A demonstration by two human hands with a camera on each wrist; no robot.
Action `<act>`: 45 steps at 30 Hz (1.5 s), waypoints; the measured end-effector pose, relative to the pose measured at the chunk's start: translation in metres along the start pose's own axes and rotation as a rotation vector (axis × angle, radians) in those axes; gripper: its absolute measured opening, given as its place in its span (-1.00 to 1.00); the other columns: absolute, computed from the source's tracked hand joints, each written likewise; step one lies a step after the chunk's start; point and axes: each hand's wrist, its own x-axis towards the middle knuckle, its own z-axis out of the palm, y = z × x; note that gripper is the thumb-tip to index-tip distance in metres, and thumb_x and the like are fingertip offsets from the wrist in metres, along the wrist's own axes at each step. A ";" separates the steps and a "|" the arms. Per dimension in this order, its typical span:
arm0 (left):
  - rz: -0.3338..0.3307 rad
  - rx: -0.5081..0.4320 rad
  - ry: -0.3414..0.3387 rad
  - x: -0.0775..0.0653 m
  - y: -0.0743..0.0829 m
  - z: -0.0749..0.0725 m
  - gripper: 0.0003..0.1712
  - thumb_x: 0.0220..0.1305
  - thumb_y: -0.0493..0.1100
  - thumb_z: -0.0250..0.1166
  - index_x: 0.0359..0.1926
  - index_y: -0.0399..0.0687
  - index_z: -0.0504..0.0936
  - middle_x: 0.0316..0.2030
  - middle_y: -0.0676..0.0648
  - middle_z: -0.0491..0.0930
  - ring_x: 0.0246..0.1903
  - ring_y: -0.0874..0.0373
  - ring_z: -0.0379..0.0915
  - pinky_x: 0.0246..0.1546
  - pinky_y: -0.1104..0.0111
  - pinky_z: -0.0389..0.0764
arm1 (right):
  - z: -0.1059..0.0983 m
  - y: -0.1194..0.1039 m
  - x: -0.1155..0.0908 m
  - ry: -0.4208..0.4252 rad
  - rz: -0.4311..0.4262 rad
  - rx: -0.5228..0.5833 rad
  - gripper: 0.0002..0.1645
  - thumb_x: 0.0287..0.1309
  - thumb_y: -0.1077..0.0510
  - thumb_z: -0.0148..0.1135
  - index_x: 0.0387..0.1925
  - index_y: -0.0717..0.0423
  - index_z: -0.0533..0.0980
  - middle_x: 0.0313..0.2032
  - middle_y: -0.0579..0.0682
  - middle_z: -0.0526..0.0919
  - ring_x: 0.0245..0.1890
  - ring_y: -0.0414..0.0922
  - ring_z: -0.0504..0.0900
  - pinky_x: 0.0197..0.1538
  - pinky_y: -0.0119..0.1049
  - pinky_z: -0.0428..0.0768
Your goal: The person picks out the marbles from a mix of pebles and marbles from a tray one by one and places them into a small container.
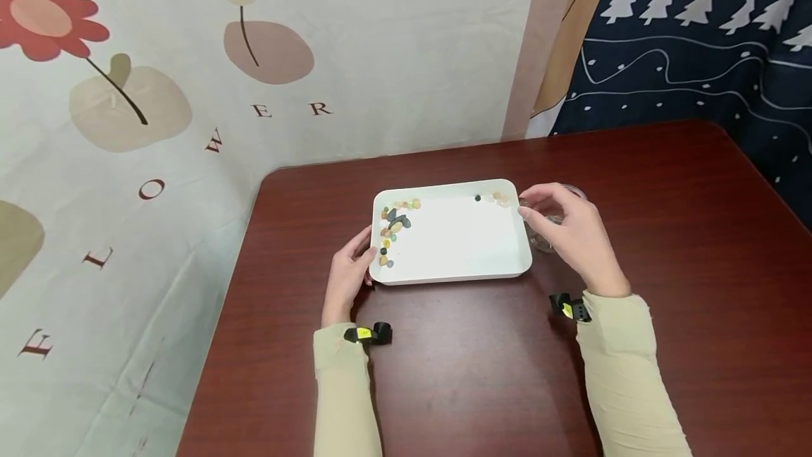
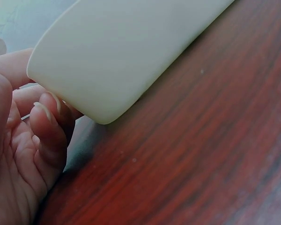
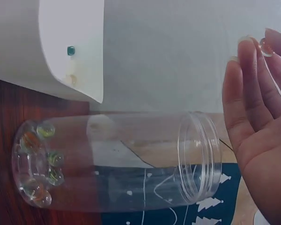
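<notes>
A white rectangular tray [image 1: 457,245] has a line of small coloured stones [image 1: 397,223] along its left side. In its far right corner are a dark green stone [image 3: 71,50] and a few pale ones [image 1: 500,199]. My left hand [image 1: 345,273] grips the tray's left end, thumb at the rim and fingers curled against the outer wall. Between thumb and fingertips, my right hand [image 1: 571,231] pinches a clear marble [image 3: 266,48] with orange inside. It is above the mouth of a clear plastic jar [image 3: 140,159], which has several glass marbles [image 3: 54,159] at its bottom.
The jar stands upright just right of the tray, partly hidden by my right hand in the head view. Beneath is a dark red wooden table [image 1: 463,365]. A white flower-print cloth [image 1: 406,41] and a navy tree-print cloth [image 1: 685,69] hang behind it.
</notes>
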 end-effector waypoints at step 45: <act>-0.012 0.009 -0.006 -0.001 0.002 0.002 -0.54 0.17 -0.12 0.18 0.12 0.32 0.43 0.05 0.07 0.45 -0.83 0.17 0.23 -0.83 0.32 0.39 | -0.027 0.041 0.002 0.288 0.043 0.217 -0.70 0.02 0.14 0.25 -0.14 0.08 0.56 0.03 -0.10 0.46 0.05 -0.19 0.39 0.13 -0.33 0.35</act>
